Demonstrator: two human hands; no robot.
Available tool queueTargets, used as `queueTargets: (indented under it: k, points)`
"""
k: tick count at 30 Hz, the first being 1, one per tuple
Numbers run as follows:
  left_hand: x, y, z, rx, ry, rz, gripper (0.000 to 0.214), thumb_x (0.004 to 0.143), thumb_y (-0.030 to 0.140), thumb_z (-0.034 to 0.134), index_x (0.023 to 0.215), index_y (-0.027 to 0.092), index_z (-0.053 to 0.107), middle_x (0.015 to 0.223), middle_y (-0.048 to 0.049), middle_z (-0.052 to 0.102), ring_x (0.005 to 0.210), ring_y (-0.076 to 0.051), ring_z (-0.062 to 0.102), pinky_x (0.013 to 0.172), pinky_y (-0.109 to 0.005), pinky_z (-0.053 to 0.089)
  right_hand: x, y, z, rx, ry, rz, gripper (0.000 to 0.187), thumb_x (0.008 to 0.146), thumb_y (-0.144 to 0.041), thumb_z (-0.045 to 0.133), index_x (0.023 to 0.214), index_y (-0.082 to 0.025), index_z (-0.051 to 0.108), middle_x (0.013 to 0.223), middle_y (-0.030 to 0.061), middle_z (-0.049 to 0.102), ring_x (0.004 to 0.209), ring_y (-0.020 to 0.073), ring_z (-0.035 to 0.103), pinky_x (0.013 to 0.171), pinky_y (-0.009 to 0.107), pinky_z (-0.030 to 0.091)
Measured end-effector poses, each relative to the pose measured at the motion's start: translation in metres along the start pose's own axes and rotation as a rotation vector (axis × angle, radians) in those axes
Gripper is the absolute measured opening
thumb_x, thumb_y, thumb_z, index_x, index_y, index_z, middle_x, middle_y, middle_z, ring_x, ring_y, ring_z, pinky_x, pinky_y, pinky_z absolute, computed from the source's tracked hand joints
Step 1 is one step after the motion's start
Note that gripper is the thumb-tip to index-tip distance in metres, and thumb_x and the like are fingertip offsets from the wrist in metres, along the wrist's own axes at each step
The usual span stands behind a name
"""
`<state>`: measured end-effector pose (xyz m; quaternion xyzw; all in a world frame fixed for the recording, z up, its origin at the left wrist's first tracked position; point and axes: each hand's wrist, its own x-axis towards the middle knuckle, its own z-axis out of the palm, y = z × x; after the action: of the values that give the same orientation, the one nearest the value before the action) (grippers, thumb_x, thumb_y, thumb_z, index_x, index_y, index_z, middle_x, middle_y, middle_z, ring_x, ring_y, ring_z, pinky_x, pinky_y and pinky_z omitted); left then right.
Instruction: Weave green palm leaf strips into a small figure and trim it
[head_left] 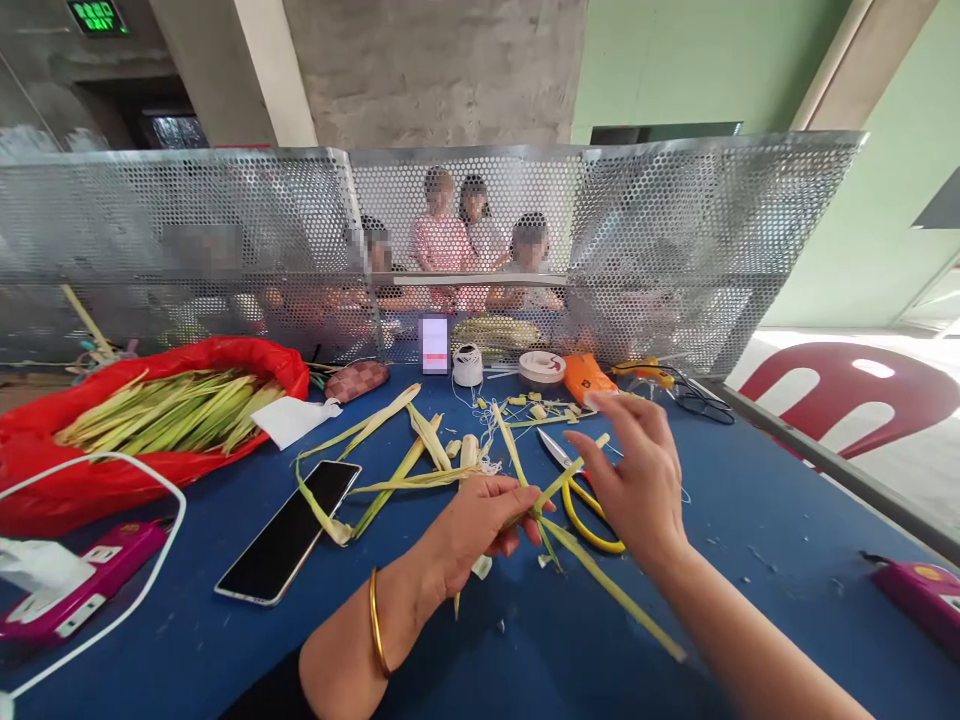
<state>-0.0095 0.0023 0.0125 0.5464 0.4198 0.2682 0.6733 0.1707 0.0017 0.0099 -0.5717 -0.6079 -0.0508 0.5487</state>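
Observation:
My left hand (476,530), with a gold bangle on the wrist, is closed around folded green-yellow palm leaf strips (592,570) above the blue table (750,520). One long strip trails toward the lower right. My right hand (637,480) hovers just right of the strips, fingers spread and holding nothing, close to a strip end that sticks up. Yellow-handled scissors (581,510) lie on the table under my right hand. More loose leaf strips (397,450) lie scattered beyond my left hand.
A red bag of palm leaves (150,410) sits at the left. A black phone (289,530) lies nearby, with pink power strips (82,585) at the left and right edges. Thread spool (468,365), tape roll (541,367), orange glue gun (586,378) line the perforated metal screen (675,230). Several people sit behind it.

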Motion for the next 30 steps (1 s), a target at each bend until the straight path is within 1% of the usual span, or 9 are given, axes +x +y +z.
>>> queueTargets:
  k: [1,3,5,6,10,15,24,27,30]
  points:
    - [0.000,0.000,0.001,0.019,-0.005,0.012,0.035,0.078,0.049,0.061,0.078,0.015,0.071,0.060,-0.0016,0.061,0.043,-0.006,0.039,0.045,-0.023,0.022,0.000,-0.004,-0.003,-0.011,-0.135,-0.071,0.024,0.085,-0.039,0.060,0.101,-0.024,0.071,0.102,0.0087,0.066,0.098,0.0268,0.059,0.089,0.046,0.040]
    - [-0.001,-0.001,0.004,0.084,-0.007,0.039,0.033,0.078,0.046,0.061,0.070,0.015,0.068,0.055,0.0000,0.059,0.041,-0.007,0.038,0.045,-0.023,0.024,-0.003,-0.011,-0.003,0.074,-0.463,-0.055,0.023,0.088,-0.037,0.056,0.077,-0.025,0.073,0.080,0.0027,0.068,0.079,0.0206,0.062,0.079,0.039,0.043]
    - [-0.001,-0.002,0.006,0.154,-0.014,0.061,0.031,0.077,0.041,0.062,0.060,0.016,0.063,0.049,0.0013,0.055,0.039,-0.007,0.037,0.046,-0.024,0.025,-0.009,-0.016,0.001,0.233,-0.680,0.110,0.027,0.085,-0.035,0.057,0.065,-0.022,0.069,0.069,0.0002,0.065,0.066,0.0162,0.059,0.065,0.031,0.044]
    - [-0.001,-0.003,0.007,0.178,-0.019,0.066,0.031,0.076,0.040,0.061,0.056,0.016,0.061,0.047,0.0015,0.054,0.039,-0.007,0.036,0.045,-0.024,0.025,-0.012,-0.018,0.004,0.313,-0.715,0.206,0.026,0.083,-0.034,0.059,0.062,-0.021,0.067,0.066,-0.0003,0.063,0.062,0.0149,0.057,0.059,0.028,0.043]
    - [-0.001,-0.004,0.005,0.201,-0.058,0.060,0.034,0.075,0.041,0.061,0.053,0.016,0.060,0.049,-0.0007,0.057,0.039,-0.007,0.034,0.044,-0.025,0.022,-0.019,-0.023,0.012,0.481,-0.597,0.391,0.024,0.077,-0.032,0.062,0.058,-0.019,0.061,0.059,-0.0019,0.055,0.056,0.0123,0.049,0.052,0.026,0.038]
    - [-0.004,-0.003,0.004,0.217,-0.128,0.054,0.034,0.077,0.041,0.060,0.054,0.016,0.064,0.052,-0.0034,0.062,0.040,-0.007,0.028,0.044,-0.027,0.018,-0.023,-0.026,0.013,0.472,-0.476,0.317,0.022,0.076,-0.028,0.062,0.056,-0.019,0.059,0.061,-0.0018,0.054,0.061,0.0133,0.050,0.059,0.028,0.039]
    - [-0.009,-0.003,0.011,0.161,-0.195,-0.046,0.039,0.075,0.044,0.062,0.048,0.017,0.057,0.053,-0.0044,0.064,0.040,-0.007,0.025,0.044,-0.028,0.015,-0.030,-0.027,0.016,0.474,-0.424,0.263,0.023,0.079,-0.026,0.061,0.058,-0.020,0.058,0.064,-0.0015,0.054,0.061,0.0133,0.050,0.059,0.027,0.040]
    - [-0.008,-0.002,0.011,0.134,-0.163,-0.018,0.036,0.074,0.044,0.064,0.051,0.016,0.061,0.053,-0.0038,0.064,0.041,-0.007,0.033,0.045,-0.026,0.021,-0.027,-0.025,0.017,0.453,-0.431,0.251,0.022,0.082,-0.028,0.059,0.061,-0.020,0.061,0.066,-0.0004,0.057,0.064,0.0142,0.053,0.061,0.028,0.042]
    - [-0.005,-0.001,0.008,0.066,-0.059,0.007,0.036,0.074,0.050,0.065,0.071,0.014,0.071,0.058,-0.0037,0.065,0.045,-0.009,0.042,0.047,-0.024,0.025,-0.020,-0.022,0.011,0.377,-0.373,0.185,0.019,0.086,-0.032,0.055,0.075,-0.020,0.067,0.079,0.0022,0.064,0.077,0.0169,0.058,0.071,0.030,0.044]
